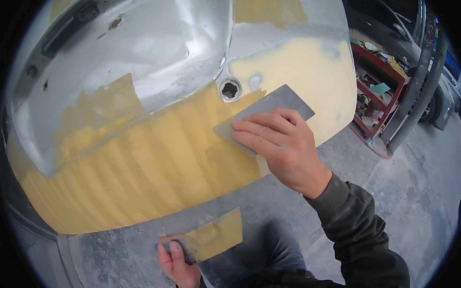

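Note:
My right hand (294,149) grips a grey flat filler spreader (290,102), fingers pressed on its face. The spreader lies against a curved car body panel (332,16), its lower left edge on wet yellow body filler (155,162). The filler runs in a wide streaked band along the panel's near edge. A paler, drier-looking patch (314,72) is on the right. Below the panel, my left hand (178,265) holds a filler-coated plate (224,234) by its grey end, thumb on top. A lump of yellow filler sits on the plate.
A round hole (230,90) opens in the panel left of the spreader. A red tool cart (375,63) with cluttered shelves stands at the right, beside a dark post (425,81) and a parked car (448,101). Grey concrete floor (118,264) lies below.

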`<state>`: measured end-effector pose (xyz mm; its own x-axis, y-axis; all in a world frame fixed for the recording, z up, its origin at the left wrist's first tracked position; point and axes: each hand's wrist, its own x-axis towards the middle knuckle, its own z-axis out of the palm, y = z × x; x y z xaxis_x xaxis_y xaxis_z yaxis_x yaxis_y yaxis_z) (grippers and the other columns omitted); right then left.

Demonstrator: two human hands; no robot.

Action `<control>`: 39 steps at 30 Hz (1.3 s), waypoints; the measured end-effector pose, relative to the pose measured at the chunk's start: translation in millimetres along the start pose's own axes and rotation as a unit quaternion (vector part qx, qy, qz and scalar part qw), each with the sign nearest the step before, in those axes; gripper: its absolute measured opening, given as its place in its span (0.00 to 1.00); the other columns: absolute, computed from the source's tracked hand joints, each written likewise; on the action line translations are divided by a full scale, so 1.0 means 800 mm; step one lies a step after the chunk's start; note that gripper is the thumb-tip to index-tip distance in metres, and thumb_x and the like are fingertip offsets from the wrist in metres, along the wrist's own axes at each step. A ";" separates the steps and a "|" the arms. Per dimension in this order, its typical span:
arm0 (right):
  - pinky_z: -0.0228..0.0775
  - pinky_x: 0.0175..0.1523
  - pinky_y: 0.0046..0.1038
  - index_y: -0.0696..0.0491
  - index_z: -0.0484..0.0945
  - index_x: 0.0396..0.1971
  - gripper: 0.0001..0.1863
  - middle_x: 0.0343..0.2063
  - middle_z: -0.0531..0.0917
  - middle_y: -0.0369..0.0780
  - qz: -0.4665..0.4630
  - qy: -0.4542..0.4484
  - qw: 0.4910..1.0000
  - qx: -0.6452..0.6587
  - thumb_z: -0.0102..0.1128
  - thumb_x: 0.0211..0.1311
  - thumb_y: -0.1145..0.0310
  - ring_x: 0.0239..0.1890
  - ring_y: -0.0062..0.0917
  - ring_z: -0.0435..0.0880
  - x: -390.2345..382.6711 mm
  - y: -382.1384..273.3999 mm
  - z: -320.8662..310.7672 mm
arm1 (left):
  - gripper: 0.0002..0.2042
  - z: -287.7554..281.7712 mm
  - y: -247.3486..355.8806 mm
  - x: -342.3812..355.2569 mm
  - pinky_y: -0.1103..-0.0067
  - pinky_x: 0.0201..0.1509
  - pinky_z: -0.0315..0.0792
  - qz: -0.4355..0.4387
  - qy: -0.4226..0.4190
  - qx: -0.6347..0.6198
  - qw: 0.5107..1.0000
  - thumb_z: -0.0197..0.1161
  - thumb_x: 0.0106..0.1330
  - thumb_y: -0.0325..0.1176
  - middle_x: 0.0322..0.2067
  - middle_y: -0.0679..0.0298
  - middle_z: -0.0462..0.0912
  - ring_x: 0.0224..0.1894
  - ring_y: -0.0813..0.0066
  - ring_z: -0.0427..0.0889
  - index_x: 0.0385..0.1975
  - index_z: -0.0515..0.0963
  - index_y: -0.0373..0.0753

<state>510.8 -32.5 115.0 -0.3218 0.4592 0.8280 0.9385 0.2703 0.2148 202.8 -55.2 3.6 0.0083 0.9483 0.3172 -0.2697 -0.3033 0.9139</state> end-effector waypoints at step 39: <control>0.73 0.60 0.35 0.48 0.88 0.55 0.22 0.60 0.88 0.33 0.114 -0.047 0.992 0.034 0.66 0.59 0.75 0.61 0.25 0.86 -0.187 -0.095 0.036 | 0.16 -0.019 0.028 -0.027 0.79 0.48 0.68 0.032 0.027 0.051 0.998 0.56 0.84 0.42 0.36 0.65 0.79 0.40 0.79 0.74 0.40 0.76 0.34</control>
<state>484.1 -97.7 -39.9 -0.1151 0.5916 0.7980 0.9788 0.2044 -0.0104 181.9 -80.7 13.3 -0.0591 0.9298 0.3632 -0.1680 -0.3679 0.9146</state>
